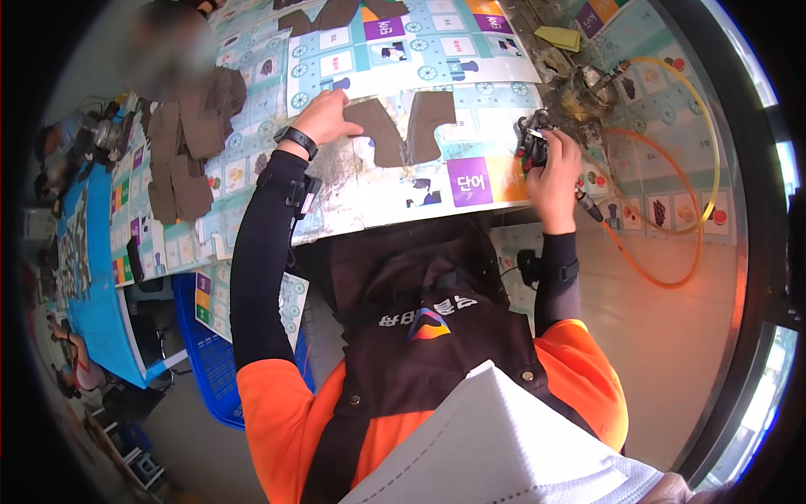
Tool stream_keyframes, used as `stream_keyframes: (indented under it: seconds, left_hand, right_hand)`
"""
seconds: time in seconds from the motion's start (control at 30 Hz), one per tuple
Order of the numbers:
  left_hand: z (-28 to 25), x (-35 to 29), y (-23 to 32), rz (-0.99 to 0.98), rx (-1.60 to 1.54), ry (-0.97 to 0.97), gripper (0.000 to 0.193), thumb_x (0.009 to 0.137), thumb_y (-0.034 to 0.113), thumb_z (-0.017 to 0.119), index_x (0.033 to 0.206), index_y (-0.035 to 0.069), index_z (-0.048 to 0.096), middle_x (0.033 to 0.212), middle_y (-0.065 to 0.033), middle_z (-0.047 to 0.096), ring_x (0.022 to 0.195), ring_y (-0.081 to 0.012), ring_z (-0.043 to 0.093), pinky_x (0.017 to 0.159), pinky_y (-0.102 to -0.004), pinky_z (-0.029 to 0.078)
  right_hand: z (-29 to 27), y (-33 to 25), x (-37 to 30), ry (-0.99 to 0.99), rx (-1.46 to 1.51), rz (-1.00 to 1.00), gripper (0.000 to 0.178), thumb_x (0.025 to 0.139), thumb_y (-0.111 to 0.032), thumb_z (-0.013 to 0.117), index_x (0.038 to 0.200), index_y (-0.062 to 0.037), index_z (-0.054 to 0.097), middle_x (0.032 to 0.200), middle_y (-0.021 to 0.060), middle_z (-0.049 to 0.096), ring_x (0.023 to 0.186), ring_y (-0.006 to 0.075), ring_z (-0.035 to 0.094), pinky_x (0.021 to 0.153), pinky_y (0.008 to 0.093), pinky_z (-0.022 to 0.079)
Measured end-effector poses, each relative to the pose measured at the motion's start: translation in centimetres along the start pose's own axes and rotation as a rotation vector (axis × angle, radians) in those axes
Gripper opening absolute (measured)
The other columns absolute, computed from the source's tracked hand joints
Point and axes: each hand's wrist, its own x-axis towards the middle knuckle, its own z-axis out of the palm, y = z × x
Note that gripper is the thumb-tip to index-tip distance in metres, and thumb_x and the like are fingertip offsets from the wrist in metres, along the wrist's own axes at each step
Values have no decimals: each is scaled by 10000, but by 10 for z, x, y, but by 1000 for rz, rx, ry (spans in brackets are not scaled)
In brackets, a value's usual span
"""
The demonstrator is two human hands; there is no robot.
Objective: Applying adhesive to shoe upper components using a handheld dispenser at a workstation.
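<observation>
Flat brown cut material (382, 134) lies on the table (378, 197), with a V-shaped gap down its middle. Whether it is one piece or two touching at the bottom, I cannot tell. At its left edge is my left hand (323, 122), thumb and fingers apart, the thumb at the material's upper left corner. To the right of the material, over the table's near right corner, my right hand (556, 172) is wrapped round a dark spray gun (532, 139). An orange hose (642, 275) runs from below that hand. My palm and fingers partly cover the gun.
A pile of brown cut pieces (180, 143) lies at the left, near another person's blurred head. More brown pieces (340, 13) lie at the far edge. A yellow hose (712, 151) loops along the right wall. A blue basket (220, 378) stands below the table's left side.
</observation>
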Motion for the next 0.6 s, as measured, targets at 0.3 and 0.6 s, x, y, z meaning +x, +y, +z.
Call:
stream_keyframes:
  seconds: [0.3,0.6]
  left_hand:
    - [-15,25,10,28,-129,-140,342,775,196,759,1001,4,588,822,-111,623,669,-200,621,642,-330,485]
    - [-118,19,108,393,-324,156,259,926,122,599,1173,50,617,768,-11,633,576,-56,529,520,-210,412]
  right_hand:
    - [28,-33,-10,140,425,6,375,614,103,527,959,-28,593,1044,141,534,1031,343,500,894,413,408]
    - [32,-29,-6,159,389,-27,324,593,88,549,888,-39,588,954,121,559,972,333,539,838,414,425]
